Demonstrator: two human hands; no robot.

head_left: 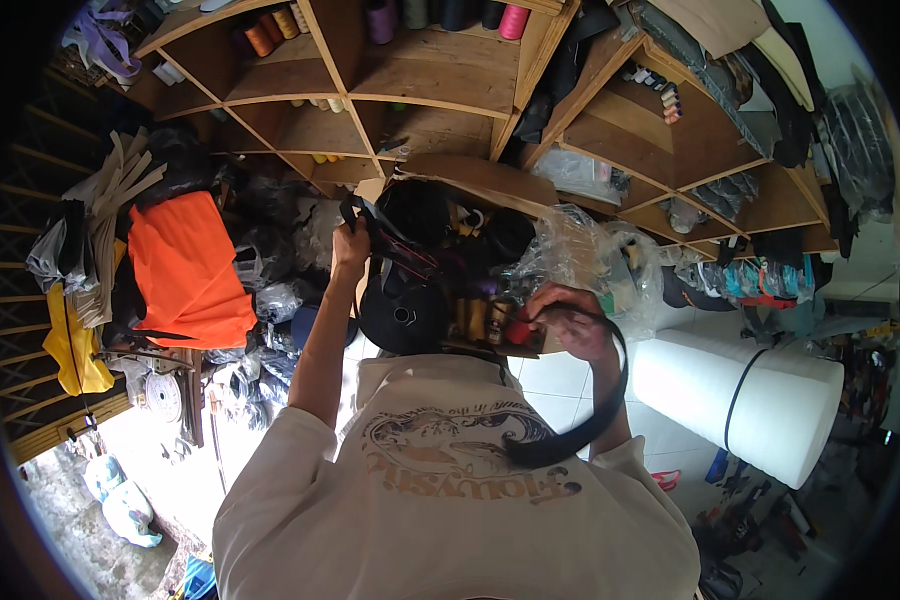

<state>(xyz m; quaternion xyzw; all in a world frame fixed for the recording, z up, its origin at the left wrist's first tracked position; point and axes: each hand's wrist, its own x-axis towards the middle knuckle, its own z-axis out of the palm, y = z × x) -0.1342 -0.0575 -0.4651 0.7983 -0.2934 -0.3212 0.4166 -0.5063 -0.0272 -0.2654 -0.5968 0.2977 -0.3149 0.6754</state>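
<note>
My left hand (350, 246) is raised in front of the shelves, its fingers closed on a dark bundle of black strap. My right hand (576, 322) is held lower and to the right, fingers closed around a black strap (568, 440). From that hand the strap curves out to the right and hangs down in front of my shirt, with its end loose. Whether both hands hold the same strap cannot be made out. Just below and right of my left hand stands a large black roll (404, 318) with a light ring at its centre.
Wooden shelves (430, 75) with thread cones stretch across the back. An open box (470, 172) holds dark rolls and spools. Clear plastic wrap (570, 245) lies beside it. Orange fabric (188, 270) hangs at left; a big white foam roll (735, 400) lies at right.
</note>
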